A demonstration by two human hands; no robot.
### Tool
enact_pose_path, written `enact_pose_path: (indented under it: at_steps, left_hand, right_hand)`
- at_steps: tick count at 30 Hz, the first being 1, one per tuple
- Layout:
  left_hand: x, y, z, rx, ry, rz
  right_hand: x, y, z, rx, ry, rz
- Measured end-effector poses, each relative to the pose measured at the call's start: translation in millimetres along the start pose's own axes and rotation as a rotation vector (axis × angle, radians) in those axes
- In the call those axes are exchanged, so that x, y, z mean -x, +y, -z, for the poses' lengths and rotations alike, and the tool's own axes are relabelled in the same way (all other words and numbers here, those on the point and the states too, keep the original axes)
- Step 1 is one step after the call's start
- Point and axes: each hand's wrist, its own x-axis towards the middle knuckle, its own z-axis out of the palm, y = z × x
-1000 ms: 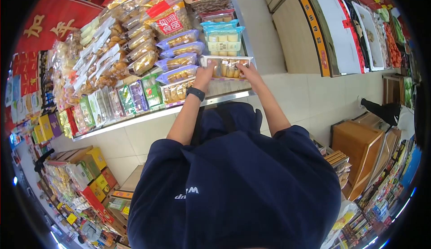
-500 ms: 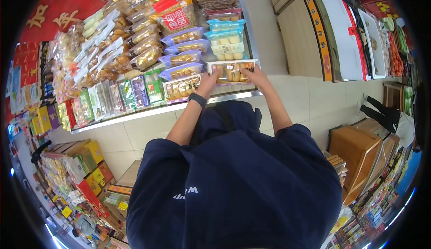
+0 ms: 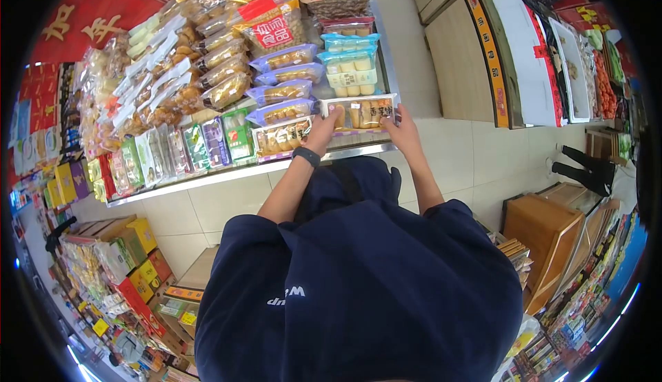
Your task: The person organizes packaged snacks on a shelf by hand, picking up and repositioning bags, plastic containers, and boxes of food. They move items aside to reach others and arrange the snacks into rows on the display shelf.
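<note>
A clear-topped pack of pastries [image 3: 358, 114] with dark lettering lies at the near right corner of the display stand. My left hand [image 3: 321, 134], with a dark band on the wrist, grips its left end, the thumb over the top. At its right end my right hand [image 3: 404, 129] holds the edge between thumb and fingers. To the left is a similar pastry pack [image 3: 279, 137], close to my left hand. Purple-wrapped breads [image 3: 281, 91] are stacked behind that one, and blue-edged packs of pale cakes [image 3: 350, 68] sit behind the held pack.
The display stand's metal edge [image 3: 207, 181] runs along the front. Bagged snacks [image 3: 165, 72] and upright packets [image 3: 196, 144] crowd its left side. A wooden counter [image 3: 462, 58] stands across the aisle at right. A person's legs [image 3: 583, 168] show at far right.
My right hand has shifted to the right end of the pastry pack, uncovering its lettering. The left hand stays at the left end.
</note>
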Motion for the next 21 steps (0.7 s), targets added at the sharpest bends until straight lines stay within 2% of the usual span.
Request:
enact_pose_path:
  at_steps: [2,5,11,14,17,20,21]
  left_hand:
    - [2.5,1.6,-7.0,0.021,0.016,0.017]
    - [1.2,1.9,-16.4,0.000,-0.077,-0.040]
    - [-5.3,-9.5,-4.2,-0.074,-0.007,-0.070]
    - [14.6,4.9,9.2,-0.131,-0.088,-0.095]
    - [16.9,-11.4,29.9,-0.128,0.064,-0.246]
    - [36.0,-2.1,62.6,-0.150,0.008,-0.327]
    - [45.6,4.9,73.1,-0.116,-0.033,-0.307]
  right_hand:
    - [1.5,-17.0,7.4,-0.072,-0.082,-0.035]
    - [2.9,-22.8,6.1,-0.039,-0.028,-0.058]
    - [-5.0,-15.6,9.2,0.049,-0.091,-0.105]
    - [-5.4,-16.2,7.2,0.116,0.084,-0.033]
    - [-3.5,-41.0,6.8,0.180,0.234,0.128]
    - [-12.6,-57.5,0.6,0.309,0.269,0.421]
    - [-14.1,-69.2,-3.0,0.296,0.241,0.452]
